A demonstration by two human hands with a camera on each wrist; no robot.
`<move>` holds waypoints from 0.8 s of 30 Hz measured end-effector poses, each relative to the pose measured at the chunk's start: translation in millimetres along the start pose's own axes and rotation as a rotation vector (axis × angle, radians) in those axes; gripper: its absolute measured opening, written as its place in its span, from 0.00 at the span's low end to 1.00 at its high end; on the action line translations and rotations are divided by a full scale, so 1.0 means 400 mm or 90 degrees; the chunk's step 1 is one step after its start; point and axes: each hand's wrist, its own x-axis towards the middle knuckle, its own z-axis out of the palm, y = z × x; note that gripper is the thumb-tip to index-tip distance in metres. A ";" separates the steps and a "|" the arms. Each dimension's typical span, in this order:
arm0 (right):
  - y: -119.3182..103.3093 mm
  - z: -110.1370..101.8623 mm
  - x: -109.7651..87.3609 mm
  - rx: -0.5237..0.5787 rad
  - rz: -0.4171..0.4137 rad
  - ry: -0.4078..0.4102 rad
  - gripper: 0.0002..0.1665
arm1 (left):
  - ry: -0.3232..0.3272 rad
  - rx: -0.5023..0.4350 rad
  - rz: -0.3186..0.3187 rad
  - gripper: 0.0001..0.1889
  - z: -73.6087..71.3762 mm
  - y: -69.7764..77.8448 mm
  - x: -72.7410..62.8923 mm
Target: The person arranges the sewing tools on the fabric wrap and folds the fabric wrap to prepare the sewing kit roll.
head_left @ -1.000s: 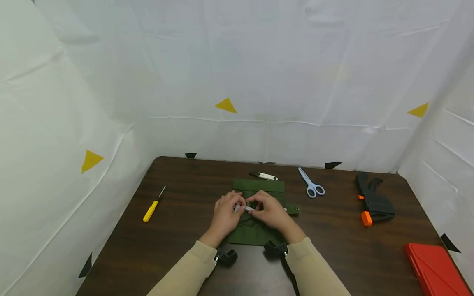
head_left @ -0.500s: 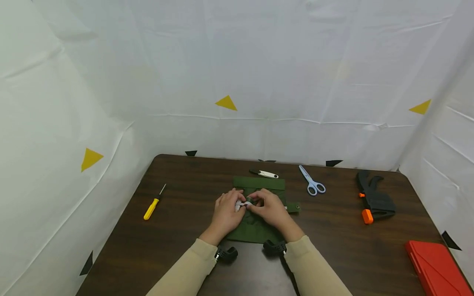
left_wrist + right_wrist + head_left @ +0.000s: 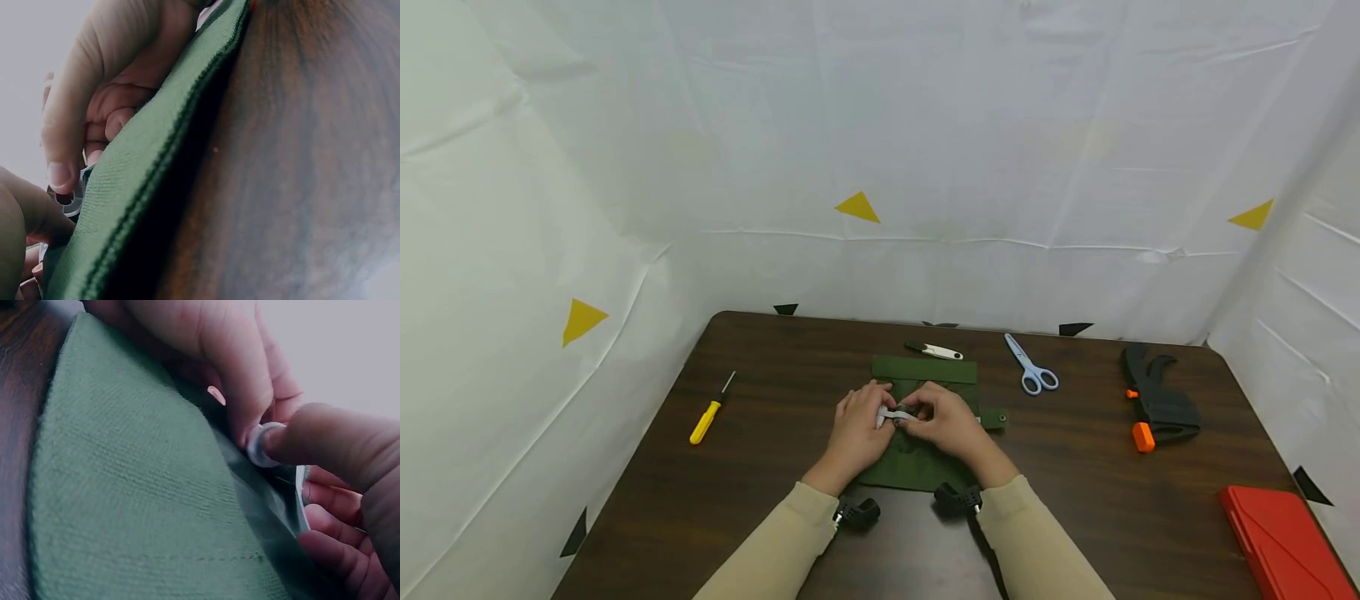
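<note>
A green cloth pouch (image 3: 924,371) lies flat on the table under both hands. Across its middle runs a narrow white strip (image 3: 893,414); its exact kind is unclear. My left hand (image 3: 859,429) pinches the strip's left part between thumb and fingers. At the other end, my right hand (image 3: 951,423) pinches it with thumb and index finger. In the right wrist view, a rounded white loop (image 3: 265,445) shows between the thumbs, above the green cloth (image 3: 125,487). The left wrist view shows the fingertips close together beside the cloth edge (image 3: 144,162); part of the strip is hidden by fingers.
Behind the pouch lies a white-and-black cutter-like tool (image 3: 936,351), with blue scissors (image 3: 1032,367) to its right. A yellow screwdriver (image 3: 711,412) is at left. A black-and-orange clamp (image 3: 1161,404) and a red case (image 3: 1288,542) sit at right. A snap tab (image 3: 995,419) sticks out rightward.
The white strip between my fingers has changed its bend slightly. My right fingertips have shifted a little along it, while both hands stay over the pouch. The other tools lie unmoved.
</note>
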 end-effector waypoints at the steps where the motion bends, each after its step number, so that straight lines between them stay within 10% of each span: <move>1: 0.001 -0.001 0.000 0.000 -0.002 -0.005 0.13 | 0.000 0.000 0.001 0.11 0.001 -0.001 0.000; 24: 0.016 -0.031 -0.007 0.137 -0.012 -0.036 0.21 | -0.148 0.074 -0.011 0.52 -0.030 -0.007 -0.001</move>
